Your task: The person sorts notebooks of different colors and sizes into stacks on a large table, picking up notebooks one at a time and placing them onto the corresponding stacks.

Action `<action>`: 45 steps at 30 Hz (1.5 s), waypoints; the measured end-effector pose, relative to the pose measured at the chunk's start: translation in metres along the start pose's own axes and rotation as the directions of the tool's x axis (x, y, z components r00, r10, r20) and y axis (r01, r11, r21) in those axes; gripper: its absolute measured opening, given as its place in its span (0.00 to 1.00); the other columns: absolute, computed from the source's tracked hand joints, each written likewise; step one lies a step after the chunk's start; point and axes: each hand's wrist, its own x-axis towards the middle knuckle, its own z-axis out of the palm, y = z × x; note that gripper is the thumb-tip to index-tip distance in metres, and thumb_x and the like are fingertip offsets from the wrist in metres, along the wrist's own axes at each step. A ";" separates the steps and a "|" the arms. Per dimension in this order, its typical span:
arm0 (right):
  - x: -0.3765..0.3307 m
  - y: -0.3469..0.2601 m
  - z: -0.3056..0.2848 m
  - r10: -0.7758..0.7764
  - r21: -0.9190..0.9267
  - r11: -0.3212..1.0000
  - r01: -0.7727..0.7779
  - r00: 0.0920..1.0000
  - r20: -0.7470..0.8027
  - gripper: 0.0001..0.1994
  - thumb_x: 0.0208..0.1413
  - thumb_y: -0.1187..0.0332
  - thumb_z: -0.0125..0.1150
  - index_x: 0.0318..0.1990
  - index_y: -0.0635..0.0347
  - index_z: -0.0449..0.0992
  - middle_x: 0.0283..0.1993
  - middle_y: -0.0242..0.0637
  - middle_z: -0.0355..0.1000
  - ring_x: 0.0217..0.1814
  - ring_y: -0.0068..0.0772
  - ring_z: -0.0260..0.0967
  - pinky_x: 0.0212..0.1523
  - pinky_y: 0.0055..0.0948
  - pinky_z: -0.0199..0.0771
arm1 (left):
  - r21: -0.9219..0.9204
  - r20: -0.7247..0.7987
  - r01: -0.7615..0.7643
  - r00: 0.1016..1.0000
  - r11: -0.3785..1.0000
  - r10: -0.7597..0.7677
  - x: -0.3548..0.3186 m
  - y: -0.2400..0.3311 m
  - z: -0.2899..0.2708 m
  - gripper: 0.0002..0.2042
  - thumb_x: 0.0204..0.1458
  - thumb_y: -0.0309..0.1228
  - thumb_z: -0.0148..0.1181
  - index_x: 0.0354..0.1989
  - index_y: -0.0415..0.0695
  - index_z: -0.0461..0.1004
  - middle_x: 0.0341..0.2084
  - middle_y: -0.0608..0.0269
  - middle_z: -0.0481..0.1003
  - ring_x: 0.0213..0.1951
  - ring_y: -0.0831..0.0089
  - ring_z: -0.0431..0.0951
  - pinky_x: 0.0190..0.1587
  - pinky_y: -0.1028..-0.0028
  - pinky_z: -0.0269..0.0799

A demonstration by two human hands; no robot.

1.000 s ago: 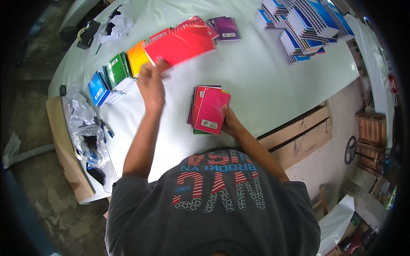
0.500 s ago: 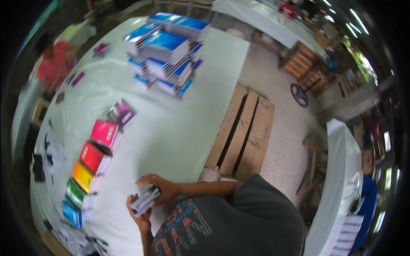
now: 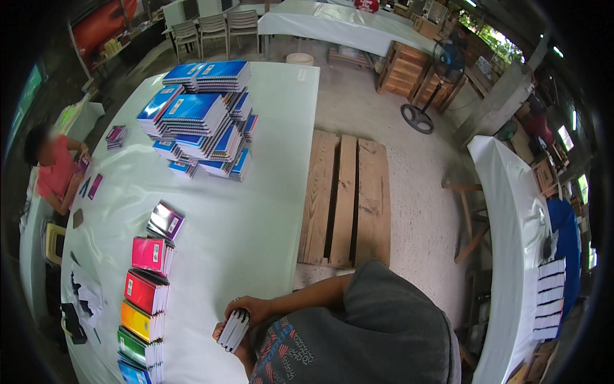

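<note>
A small stack of spiral-bound notebooks [image 3: 234, 330] is between my hands above the table's near edge, page edges showing and dark coils toward its upper end. My right hand [image 3: 250, 308] curls over the coil end, fingers bent round it. From below and the left side, my left hand [image 3: 242, 352] grips the same stack; part of that hand is hidden by the notebooks. To the left, a row of notebook stacks runs along the white-covered table [image 3: 217, 256]: purple [image 3: 165, 221], pink [image 3: 148, 254], red [image 3: 142, 291], yellow [image 3: 137, 321], green [image 3: 133, 344] and blue [image 3: 133, 372].
Large blue notebooks [image 3: 195, 112] are piled high at the table's far end. A co-worker in a pink shirt [image 3: 54, 168] sits at the left side. A wooden pallet [image 3: 345, 198] lies right of the table; a standing fan [image 3: 441, 70] is farther back.
My view has swung, so the table and piles sit differently in it. The held notebooks have tilted more upright, and my right hand has closed further round their coil end.
</note>
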 end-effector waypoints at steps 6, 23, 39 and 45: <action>0.004 -0.004 0.003 -0.121 -0.037 0.992 0.118 0.987 -0.106 0.34 0.29 0.63 0.77 0.50 0.58 0.70 0.44 0.38 0.72 0.47 0.35 0.70 0.48 0.31 0.68 | 0.062 0.003 -0.017 1.000 0.998 0.017 0.005 -0.002 -0.006 0.35 0.36 0.42 0.72 0.49 0.40 0.58 0.42 0.56 0.63 0.46 0.65 0.66 0.49 0.67 0.64; 0.000 -0.001 0.001 -0.038 -0.058 0.998 0.029 0.985 -0.170 0.34 0.24 0.58 0.79 0.39 0.60 0.63 0.38 0.37 0.62 0.42 0.33 0.61 0.44 0.31 0.63 | 0.056 -0.022 0.041 0.999 0.998 -0.040 -0.009 0.003 0.000 0.37 0.35 0.45 0.72 0.49 0.37 0.59 0.43 0.54 0.64 0.45 0.62 0.68 0.49 0.66 0.63; 0.005 0.019 -0.002 0.007 -0.070 0.998 -0.003 0.998 0.065 0.30 0.30 0.61 0.76 0.45 0.58 0.72 0.41 0.38 0.74 0.43 0.34 0.72 0.46 0.33 0.70 | 0.523 0.212 -0.242 0.966 0.817 0.151 -0.008 0.008 -0.004 0.15 0.40 0.33 0.66 0.37 0.41 0.74 0.35 0.57 0.74 0.41 0.62 0.72 0.47 0.65 0.65; 0.004 0.012 -0.006 0.113 -0.018 0.994 -0.112 0.985 0.130 0.29 0.31 0.63 0.75 0.46 0.60 0.72 0.44 0.38 0.74 0.47 0.29 0.71 0.49 0.31 0.71 | 0.435 0.238 -0.105 0.971 0.895 -0.002 -0.033 -0.041 -0.021 0.19 0.38 0.27 0.66 0.42 0.40 0.71 0.39 0.56 0.74 0.44 0.61 0.74 0.48 0.67 0.69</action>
